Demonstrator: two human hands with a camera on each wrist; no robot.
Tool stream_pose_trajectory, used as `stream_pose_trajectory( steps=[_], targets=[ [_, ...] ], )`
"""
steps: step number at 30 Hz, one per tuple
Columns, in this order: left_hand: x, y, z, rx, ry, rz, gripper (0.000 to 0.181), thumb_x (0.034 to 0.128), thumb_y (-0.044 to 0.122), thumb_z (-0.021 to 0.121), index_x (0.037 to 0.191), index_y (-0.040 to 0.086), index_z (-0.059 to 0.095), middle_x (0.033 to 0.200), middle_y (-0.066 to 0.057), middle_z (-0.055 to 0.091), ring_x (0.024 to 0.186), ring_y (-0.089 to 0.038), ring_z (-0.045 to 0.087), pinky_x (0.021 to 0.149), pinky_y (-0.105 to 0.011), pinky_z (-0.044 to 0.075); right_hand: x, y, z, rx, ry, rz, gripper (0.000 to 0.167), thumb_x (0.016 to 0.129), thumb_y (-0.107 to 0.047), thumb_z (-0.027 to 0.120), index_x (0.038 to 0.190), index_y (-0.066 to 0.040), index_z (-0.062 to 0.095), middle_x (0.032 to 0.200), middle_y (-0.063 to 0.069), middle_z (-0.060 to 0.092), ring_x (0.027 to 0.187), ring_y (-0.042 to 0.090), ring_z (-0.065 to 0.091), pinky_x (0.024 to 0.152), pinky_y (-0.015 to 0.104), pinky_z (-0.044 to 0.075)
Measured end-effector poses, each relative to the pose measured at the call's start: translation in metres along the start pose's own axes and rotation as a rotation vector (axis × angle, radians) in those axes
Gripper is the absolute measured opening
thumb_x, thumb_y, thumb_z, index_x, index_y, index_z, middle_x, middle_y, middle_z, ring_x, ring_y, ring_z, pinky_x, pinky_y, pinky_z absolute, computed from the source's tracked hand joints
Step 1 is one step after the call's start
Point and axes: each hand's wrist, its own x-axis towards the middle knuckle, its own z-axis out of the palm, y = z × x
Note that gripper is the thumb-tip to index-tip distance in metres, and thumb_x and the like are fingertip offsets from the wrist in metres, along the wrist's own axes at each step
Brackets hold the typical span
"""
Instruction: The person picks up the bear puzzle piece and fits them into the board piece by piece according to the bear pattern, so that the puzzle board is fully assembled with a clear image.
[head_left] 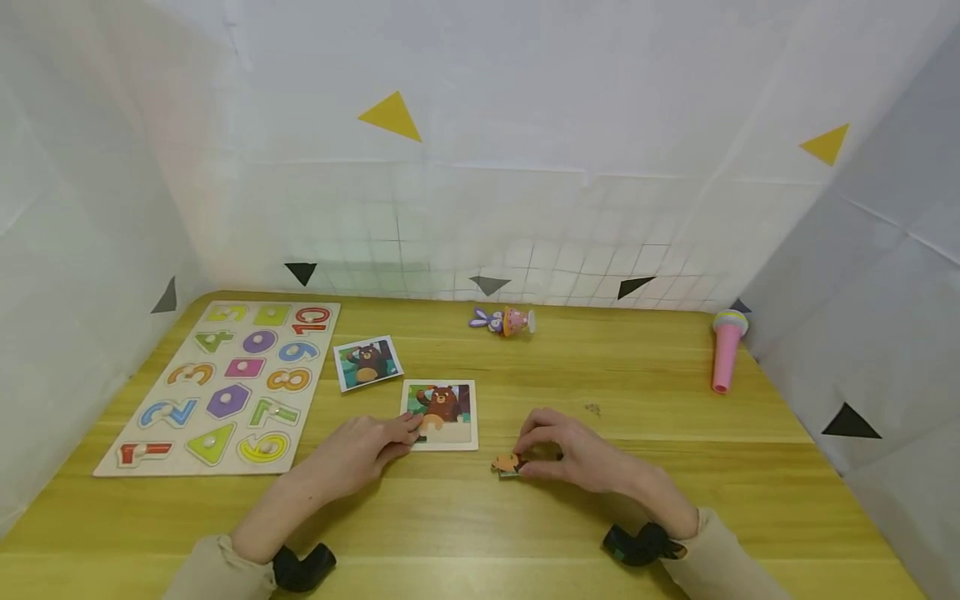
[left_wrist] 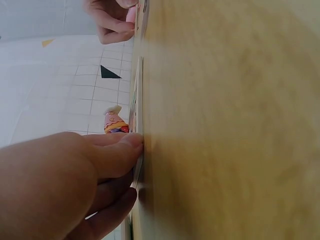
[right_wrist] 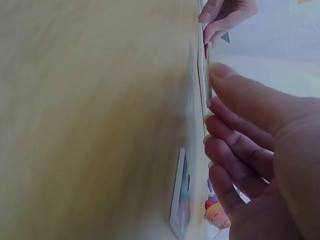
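A square bear puzzle board [head_left: 453, 433], partly filled, lies flat on the table. My left hand [head_left: 367, 450] holds its left edge, thumb at the rim and fingertips over the frame; the thumb [left_wrist: 131, 141] shows against the edge in the left wrist view. To the right of the board, my right hand [head_left: 570, 450] pinches an orange and brown puzzle piece [head_left: 506, 462] between thumb and fingers, just above the table. A thin loose puzzle piece [right_wrist: 180, 195] lies flat near the right hand in the right wrist view. The right palm hides part of the area beneath.
A bear picture card [head_left: 367, 364] lies behind the board. On the left is a number-and-shape peg board [head_left: 240, 367]. A bunny figure [head_left: 504, 321] lies at the back, a pink toy microphone [head_left: 725, 350] at the right. A small patterned bit [head_left: 593, 409] sits behind the right hand.
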Motion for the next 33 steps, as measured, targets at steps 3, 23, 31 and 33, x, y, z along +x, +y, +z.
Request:
stream_pose_trajectory(
  steps=[3, 23, 31, 33],
  targets=[
    [0.001, 0.001, 0.0, -0.004, -0.01, -0.011, 0.022, 0.0975, 0.012, 0.065, 0.117, 0.012, 0.075, 0.136, -0.009, 0.062, 0.118, -0.026, 0.065, 0.091, -0.042, 0.058, 0.002, -0.001, 0.001, -0.006, 0.012, 0.006, 0.02, 0.092, -0.024, 0.074, 0.109, -0.014, 0.074, 0.109, -0.003, 0.062, 0.102, 0.01, 0.059, 0.088, 0.03, 0.054],
    [0.003, -0.001, 0.001, -0.018, -0.023, -0.026, 0.022, 0.0982, 0.014, 0.064, 0.118, 0.013, 0.075, 0.137, -0.008, 0.061, 0.12, -0.024, 0.064, 0.092, -0.042, 0.057, 0.052, -0.013, 0.013, -0.034, 0.094, -0.027, 0.018, 0.098, -0.017, 0.065, 0.113, -0.008, 0.068, 0.112, 0.002, 0.063, 0.102, 0.017, 0.061, 0.09, 0.035, 0.054],
    [0.002, -0.001, 0.0, -0.021, -0.027, -0.028, 0.023, 0.0984, 0.015, 0.064, 0.119, 0.013, 0.074, 0.137, -0.008, 0.062, 0.119, -0.024, 0.064, 0.091, -0.041, 0.057, 0.078, -0.019, 0.026, -0.114, 0.101, -0.005, 0.018, 0.097, -0.019, 0.066, 0.111, -0.007, 0.069, 0.11, 0.004, 0.063, 0.102, 0.019, 0.06, 0.091, 0.034, 0.052],
    [0.002, -0.001, 0.0, -0.023, -0.024, -0.028, 0.023, 0.0983, 0.015, 0.064, 0.118, 0.013, 0.074, 0.136, -0.008, 0.062, 0.118, -0.024, 0.065, 0.09, -0.041, 0.058, 0.083, -0.021, 0.028, -0.136, 0.1, -0.016, 0.019, 0.097, -0.019, 0.067, 0.111, -0.006, 0.068, 0.11, 0.004, 0.063, 0.102, 0.019, 0.059, 0.09, 0.034, 0.052]
  ],
)
